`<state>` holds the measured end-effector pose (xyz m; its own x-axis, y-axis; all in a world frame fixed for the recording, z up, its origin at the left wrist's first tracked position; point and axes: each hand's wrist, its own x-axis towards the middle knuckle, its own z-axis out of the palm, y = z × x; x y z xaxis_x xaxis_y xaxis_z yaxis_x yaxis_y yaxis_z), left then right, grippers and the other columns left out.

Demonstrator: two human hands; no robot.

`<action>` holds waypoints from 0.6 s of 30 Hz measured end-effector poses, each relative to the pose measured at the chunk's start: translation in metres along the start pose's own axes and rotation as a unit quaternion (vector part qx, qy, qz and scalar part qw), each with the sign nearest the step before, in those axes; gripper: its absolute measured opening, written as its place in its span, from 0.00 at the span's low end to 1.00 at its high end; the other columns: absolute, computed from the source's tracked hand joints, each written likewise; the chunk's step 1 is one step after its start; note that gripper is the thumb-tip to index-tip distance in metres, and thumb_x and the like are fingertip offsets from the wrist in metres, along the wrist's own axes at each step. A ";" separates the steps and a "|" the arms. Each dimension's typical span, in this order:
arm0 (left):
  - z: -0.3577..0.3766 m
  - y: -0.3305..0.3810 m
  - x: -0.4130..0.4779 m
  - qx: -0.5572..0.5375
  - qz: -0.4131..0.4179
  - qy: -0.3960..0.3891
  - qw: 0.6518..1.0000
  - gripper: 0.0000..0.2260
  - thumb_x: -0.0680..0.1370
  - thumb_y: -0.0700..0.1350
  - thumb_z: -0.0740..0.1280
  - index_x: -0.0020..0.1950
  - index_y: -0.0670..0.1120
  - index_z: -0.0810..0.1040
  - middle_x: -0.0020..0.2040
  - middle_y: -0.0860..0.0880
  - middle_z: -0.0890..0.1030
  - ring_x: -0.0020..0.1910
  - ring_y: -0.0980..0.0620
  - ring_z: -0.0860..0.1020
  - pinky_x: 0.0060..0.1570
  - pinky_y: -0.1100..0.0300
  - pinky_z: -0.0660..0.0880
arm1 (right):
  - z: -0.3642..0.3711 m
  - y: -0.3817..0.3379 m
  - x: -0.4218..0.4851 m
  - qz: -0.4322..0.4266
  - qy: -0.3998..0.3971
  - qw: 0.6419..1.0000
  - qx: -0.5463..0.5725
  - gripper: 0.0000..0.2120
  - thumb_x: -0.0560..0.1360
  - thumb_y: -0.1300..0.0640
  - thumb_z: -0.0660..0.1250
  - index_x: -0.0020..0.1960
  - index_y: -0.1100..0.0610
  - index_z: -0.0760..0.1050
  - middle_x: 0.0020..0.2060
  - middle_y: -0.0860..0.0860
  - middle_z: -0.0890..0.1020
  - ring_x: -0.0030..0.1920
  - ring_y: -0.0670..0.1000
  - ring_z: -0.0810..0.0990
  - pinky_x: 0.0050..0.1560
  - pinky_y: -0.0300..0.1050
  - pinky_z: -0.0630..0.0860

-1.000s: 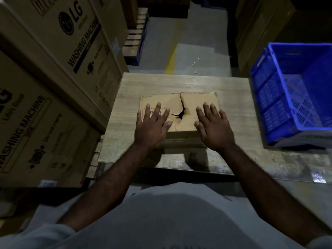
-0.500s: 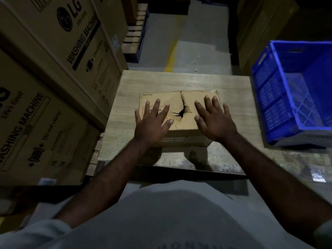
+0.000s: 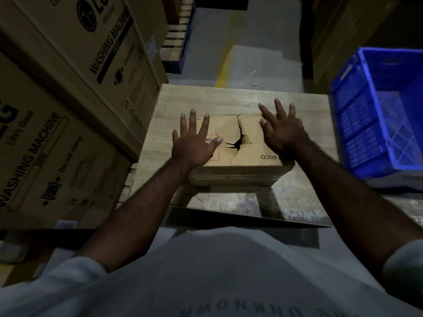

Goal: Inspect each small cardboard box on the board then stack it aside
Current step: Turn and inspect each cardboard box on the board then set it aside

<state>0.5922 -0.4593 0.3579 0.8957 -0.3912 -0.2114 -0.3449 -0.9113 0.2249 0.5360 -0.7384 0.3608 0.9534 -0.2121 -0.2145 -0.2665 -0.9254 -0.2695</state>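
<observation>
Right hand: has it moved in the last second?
Yes. The right hand has slid away from the person: its fingers now reach past the far edge of the cardboard box, over the board.

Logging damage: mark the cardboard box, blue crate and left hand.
cardboard box [image 3: 251,143], head view, right top flap.
blue crate [image 3: 359,124], head view, outer side wall.
left hand [image 3: 193,145], head view, back of hand.

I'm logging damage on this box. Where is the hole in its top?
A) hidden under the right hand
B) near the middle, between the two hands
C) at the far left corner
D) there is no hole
B: the dark tear in the box sits at the flap seam, between the left hand and the right hand.
</observation>
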 end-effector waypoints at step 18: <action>-0.014 0.018 -0.016 -0.215 -0.178 0.077 0.957 0.45 0.73 0.66 0.73 0.81 0.50 0.56 0.67 0.41 0.75 0.63 0.38 0.77 0.50 0.51 0.72 | 0.009 0.014 -0.006 0.151 0.090 0.927 0.330 0.29 0.78 0.32 0.63 0.70 0.50 0.73 0.65 0.57 0.79 0.61 0.58 0.80 0.64 0.57 0.77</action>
<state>0.5757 -0.4681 0.3782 0.9771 -0.0120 -0.2125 0.1077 -0.8335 0.5419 0.5249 -0.7471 0.3498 0.8136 -0.5344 -0.2289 -0.4964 -0.4337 -0.7520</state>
